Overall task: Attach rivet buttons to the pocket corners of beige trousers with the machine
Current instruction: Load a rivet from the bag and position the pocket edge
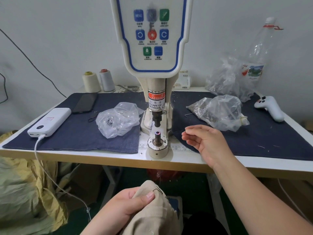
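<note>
At lower centre of the frame we see the left hand with its fingers curled round a fold of the beige trousers, thumb pressed on top, holding the cloth below the counter's front edge. At centre right, the right hand hangs just above the counter beside the machine's lower post; its fingers are loosely bent toward the thumb, and whether they pinch a small rivet we cannot tell. That forearm runs in from the lower right corner. We count one riveting machine in the middle, with eight coloured buttons on its panel. Three clear plastic bags of small metal parts lie on the dark denim mat: one left of the machine, one right of it, one farther back at upper right. Two thread cones stand at the back left. A white power bank and a dark phone lie at left, a white controller at right.
</note>
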Demonstrator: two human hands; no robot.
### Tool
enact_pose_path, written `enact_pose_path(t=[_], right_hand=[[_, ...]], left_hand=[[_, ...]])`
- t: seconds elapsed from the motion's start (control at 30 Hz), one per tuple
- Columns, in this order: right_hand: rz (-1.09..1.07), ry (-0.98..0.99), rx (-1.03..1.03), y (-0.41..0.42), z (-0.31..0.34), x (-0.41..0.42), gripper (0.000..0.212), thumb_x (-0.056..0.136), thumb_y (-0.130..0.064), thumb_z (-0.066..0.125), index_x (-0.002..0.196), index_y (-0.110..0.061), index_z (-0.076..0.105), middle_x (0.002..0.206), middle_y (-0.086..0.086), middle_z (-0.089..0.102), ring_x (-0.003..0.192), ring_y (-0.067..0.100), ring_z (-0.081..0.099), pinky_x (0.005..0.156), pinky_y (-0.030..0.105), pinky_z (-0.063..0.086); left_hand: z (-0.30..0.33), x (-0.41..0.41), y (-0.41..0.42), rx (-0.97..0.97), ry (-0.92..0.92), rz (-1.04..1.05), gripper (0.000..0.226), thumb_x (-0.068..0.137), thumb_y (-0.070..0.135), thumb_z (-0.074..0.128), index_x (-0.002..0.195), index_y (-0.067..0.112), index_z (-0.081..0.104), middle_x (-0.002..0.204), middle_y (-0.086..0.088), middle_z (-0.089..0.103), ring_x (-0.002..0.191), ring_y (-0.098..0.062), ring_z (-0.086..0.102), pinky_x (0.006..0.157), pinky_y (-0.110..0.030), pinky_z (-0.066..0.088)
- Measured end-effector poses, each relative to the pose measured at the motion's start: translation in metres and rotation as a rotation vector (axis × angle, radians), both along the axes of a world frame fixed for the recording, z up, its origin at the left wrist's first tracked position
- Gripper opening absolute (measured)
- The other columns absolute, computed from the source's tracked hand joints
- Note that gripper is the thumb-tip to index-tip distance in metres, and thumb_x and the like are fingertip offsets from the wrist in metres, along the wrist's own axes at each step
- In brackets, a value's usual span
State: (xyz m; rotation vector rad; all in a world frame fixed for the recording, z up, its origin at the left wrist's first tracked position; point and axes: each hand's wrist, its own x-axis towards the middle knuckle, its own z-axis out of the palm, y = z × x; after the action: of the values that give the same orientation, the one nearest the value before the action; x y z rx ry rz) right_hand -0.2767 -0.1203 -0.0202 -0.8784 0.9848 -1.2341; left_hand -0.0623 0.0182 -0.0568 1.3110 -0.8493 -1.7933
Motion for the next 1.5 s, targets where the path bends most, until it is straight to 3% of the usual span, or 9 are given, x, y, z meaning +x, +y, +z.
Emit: enact_pose_path(t=[0.2, 0.47, 0.7, 1.0, 1.13, 1.27, 1.5], right_hand=[[0.038, -0.044, -0.065, 0.004, 0.005, 0.014, 0.011, 0.081, 0.005, 0.068, 0.078, -0.003, 0.075, 0.080, 0.017, 0.073, 0.069, 0.020, 0.071, 0.060, 0.021, 0.055], [0.063, 0.142, -0.053, 0.010, 0.016, 0.038, 0.014, 0.077, -0.001, 0.074, 0.072, -0.014, 0.076, 0.079, 0.013, 0.075, 0.066, 0.018, 0.071, 0.056, 0.020, 0.053], [0.054, 0.231, -0.010, 0.010, 0.025, 0.053, 0.012, 0.077, -0.002, 0.077, 0.080, -0.013, 0.074, 0.075, 0.005, 0.076, 0.063, 0.013, 0.072, 0.050, 0.017, 0.050], [0.095, 0.158, 0.030, 0.010, 0.030, 0.055, 0.012, 0.076, 0.001, 0.075, 0.083, -0.009, 0.070, 0.079, 0.011, 0.076, 0.062, 0.014, 0.071, 0.048, 0.018, 0.050], [0.121, 0.112, 0.057, 0.010, 0.030, 0.054, 0.013, 0.079, 0.002, 0.072, 0.081, -0.010, 0.068, 0.080, 0.011, 0.076, 0.062, 0.013, 0.071, 0.048, 0.018, 0.049], [0.124, 0.116, 0.084, 0.009, 0.031, 0.055, 0.011, 0.081, 0.001, 0.071, 0.084, -0.010, 0.068, 0.079, 0.009, 0.076, 0.062, 0.013, 0.071, 0.047, 0.018, 0.048], [0.124, 0.110, 0.147, 0.009, 0.033, 0.058, 0.011, 0.082, 0.000, 0.070, 0.087, -0.010, 0.066, 0.078, 0.007, 0.076, 0.060, 0.010, 0.071, 0.043, 0.015, 0.046]], left_hand=[[-0.001, 0.000, 0.002, 0.001, 0.017, -0.002, 0.027, 0.067, 0.021, 0.076, 0.084, -0.001, 0.079, 0.080, -0.017, 0.073, 0.070, -0.019, 0.071, 0.065, -0.022, 0.055], [0.003, 0.000, 0.003, -0.013, 0.028, -0.019, 0.021, 0.069, 0.022, 0.074, 0.078, 0.004, 0.080, 0.075, -0.012, 0.073, 0.067, -0.016, 0.070, 0.063, -0.020, 0.053], [0.003, 0.002, 0.003, 0.000, 0.028, -0.015, 0.023, 0.069, 0.024, 0.076, 0.080, 0.004, 0.080, 0.079, -0.013, 0.073, 0.071, -0.018, 0.071, 0.067, -0.022, 0.054], [0.004, 0.002, 0.003, 0.020, 0.024, -0.008, 0.015, 0.073, 0.019, 0.083, 0.074, 0.004, 0.080, 0.072, -0.011, 0.072, 0.064, -0.015, 0.069, 0.060, -0.019, 0.053], [0.000, 0.003, 0.003, 0.015, -0.009, -0.015, 0.034, 0.067, 0.025, 0.075, 0.088, -0.002, 0.078, 0.084, -0.015, 0.070, 0.075, -0.019, 0.067, 0.071, -0.021, 0.052], [0.000, 0.002, 0.003, 0.002, -0.005, -0.018, 0.021, 0.066, 0.024, 0.074, 0.076, 0.006, 0.080, 0.074, -0.010, 0.069, 0.066, -0.016, 0.066, 0.065, -0.020, 0.051], [-0.001, 0.002, 0.002, 0.000, -0.023, -0.025, 0.020, 0.066, 0.024, 0.075, 0.074, 0.006, 0.080, 0.073, -0.010, 0.069, 0.063, -0.015, 0.066, 0.062, -0.020, 0.051]])
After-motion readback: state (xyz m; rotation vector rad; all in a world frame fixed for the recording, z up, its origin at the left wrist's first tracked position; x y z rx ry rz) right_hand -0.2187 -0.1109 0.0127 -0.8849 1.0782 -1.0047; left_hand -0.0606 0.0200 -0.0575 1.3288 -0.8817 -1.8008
